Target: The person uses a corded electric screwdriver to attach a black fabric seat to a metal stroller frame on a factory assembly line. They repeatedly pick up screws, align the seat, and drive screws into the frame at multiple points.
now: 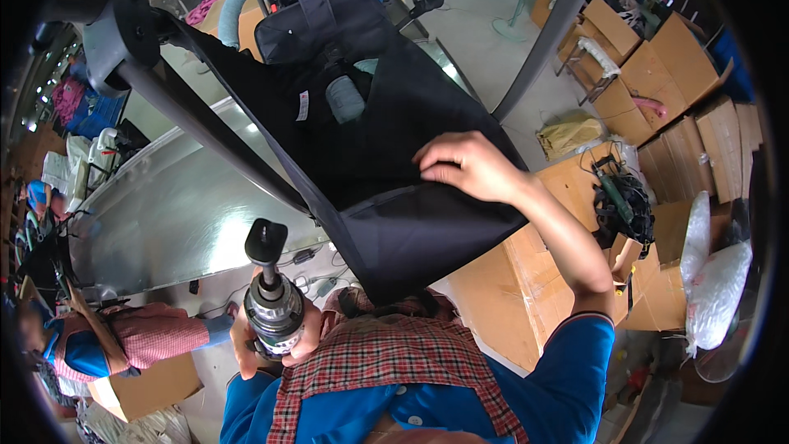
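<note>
My left hand is closed around a power drill that points upward, with a black piece at its tip. The drill is left of the front edge of a black fabric stroller seat. Over that seat's near right part is my right hand, its fingers curled and thumb close to the fingertips. Whether anything small is between them I cannot make out. Grey frame tubes run along both sides of the seat. A grey cylindrical part and a white label show inside the fabric.
A shiny metal table lies left of the stroller. Cardboard boxes stand at the right, with a dark green tool and cables on top. Another person in a checked apron is at the lower left. Plastic-wrapped bundles hang far right.
</note>
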The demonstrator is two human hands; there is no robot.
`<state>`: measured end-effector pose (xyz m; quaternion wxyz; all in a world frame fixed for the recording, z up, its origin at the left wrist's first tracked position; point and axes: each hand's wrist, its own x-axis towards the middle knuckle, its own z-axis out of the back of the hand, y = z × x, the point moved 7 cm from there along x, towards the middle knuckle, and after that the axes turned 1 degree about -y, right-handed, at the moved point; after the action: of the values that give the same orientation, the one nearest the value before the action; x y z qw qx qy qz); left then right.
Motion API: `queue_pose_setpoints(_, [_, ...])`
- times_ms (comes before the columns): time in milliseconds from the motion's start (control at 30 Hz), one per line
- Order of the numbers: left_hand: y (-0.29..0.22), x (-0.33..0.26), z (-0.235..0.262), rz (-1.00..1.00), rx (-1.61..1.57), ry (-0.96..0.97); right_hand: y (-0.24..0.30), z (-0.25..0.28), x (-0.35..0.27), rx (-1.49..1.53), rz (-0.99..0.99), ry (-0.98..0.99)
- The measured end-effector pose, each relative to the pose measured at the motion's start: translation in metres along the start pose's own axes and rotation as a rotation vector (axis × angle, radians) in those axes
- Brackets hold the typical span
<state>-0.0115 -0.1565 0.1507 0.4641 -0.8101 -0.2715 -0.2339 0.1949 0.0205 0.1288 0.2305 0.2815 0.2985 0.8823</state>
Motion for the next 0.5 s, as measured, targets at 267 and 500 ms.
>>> queue_pose_setpoints(267, [0.013, -0.011, 0.006, 0.018, 0.026, -0.179, -0.028, -0.021, 0.008, -0.903, 0.109, 0.02])
queue_pose_setpoints(500, [0.013, -0.035, -0.004, 0.051, 0.064, -0.174, 0.012, 0.164, -0.023, -0.577, -0.042, -1.041])
